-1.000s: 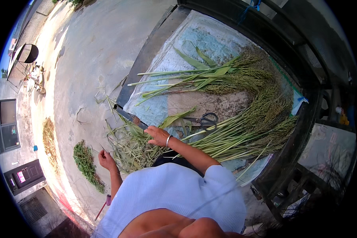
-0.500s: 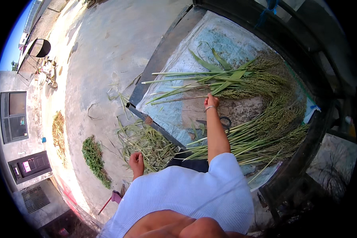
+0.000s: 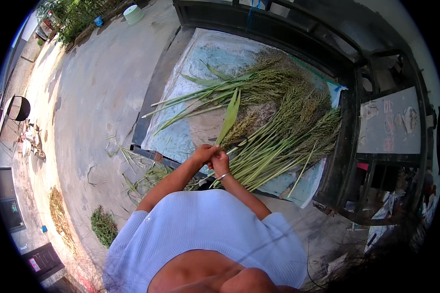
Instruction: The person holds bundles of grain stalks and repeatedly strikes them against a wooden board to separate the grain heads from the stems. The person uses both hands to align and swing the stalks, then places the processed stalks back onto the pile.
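Observation:
Both hands are closed and meet in front of my chest, at the near edge of the sheet. My left hand (image 3: 204, 154) pinches at the base of a broad green leaf (image 3: 229, 119) on a millet stalk. Against it, my right hand (image 3: 220, 162), with a bracelet at the wrist, grips the same stalk; its seed head (image 3: 241, 127) points away from me. Just beyond lie black-handled scissors (image 3: 242, 142), partly hidden. To the right, a bundle of cut millet (image 3: 264, 156) lies with its heads away from me. Another bunch of millet (image 3: 225, 87) rests farther off.
A stained pale-blue sheet (image 3: 181, 129) covers the low platform, with a dark metal frame (image 3: 347, 88) along its far and right sides. Stripped leaves (image 3: 154, 176) lie on the concrete floor at the left, near a green plant heap (image 3: 103, 227). A pale tub (image 3: 133, 14) stands far off.
My right hand has drawn back toward me from the far bunch, with a leafy millet stalk in it. My left hand has come over from the left to meet it. The view has shifted.

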Motion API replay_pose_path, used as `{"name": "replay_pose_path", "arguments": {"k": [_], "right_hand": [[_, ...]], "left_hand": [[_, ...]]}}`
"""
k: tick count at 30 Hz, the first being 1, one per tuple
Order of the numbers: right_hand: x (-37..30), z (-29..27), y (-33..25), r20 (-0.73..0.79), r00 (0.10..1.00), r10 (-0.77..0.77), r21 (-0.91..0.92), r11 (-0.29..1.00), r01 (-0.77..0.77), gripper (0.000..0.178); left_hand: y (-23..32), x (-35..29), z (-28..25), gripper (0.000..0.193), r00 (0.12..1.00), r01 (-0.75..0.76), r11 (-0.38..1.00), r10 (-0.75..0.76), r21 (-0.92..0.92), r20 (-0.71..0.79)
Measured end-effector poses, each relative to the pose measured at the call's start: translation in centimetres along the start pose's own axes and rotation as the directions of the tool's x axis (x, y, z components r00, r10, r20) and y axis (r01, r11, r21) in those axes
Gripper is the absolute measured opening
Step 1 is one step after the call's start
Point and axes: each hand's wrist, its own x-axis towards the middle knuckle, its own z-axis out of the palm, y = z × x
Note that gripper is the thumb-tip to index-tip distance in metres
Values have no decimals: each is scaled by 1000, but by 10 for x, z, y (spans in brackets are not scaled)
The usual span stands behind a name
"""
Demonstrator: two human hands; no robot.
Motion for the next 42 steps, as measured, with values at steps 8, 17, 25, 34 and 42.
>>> {"name": "replay_pose_path", "arguments": {"k": [8, 17, 25, 34, 42], "right_hand": [[-26, -21, -28, 95, 995, -42, 458, 889, -6, 6], [-22, -36, -48, 125, 986, -113, 519, 854, 32, 18], [10, -76, -43, -12, 991, -136, 817, 570, 88, 28], [20, -136, -105, -325, 923, -205, 738, 555, 383, 38], [9, -64, -125, -232, 940, -251, 705, 622, 340, 37]], "left_hand": [[6, -10, 45, 30, 937, -298, 952, 305, 65, -172], [25, -37, 36, 34, 882, -460, 674, 272, -578, -384], [19, -57, -96, 36, 631, -653, 714, 328, -252, -703], [-135, -274, -395, 42, 183, 739, 588, 296, 329, -938], [-54, -175, -168, 19, 545, -148, 484, 768, 862, -337]]}}
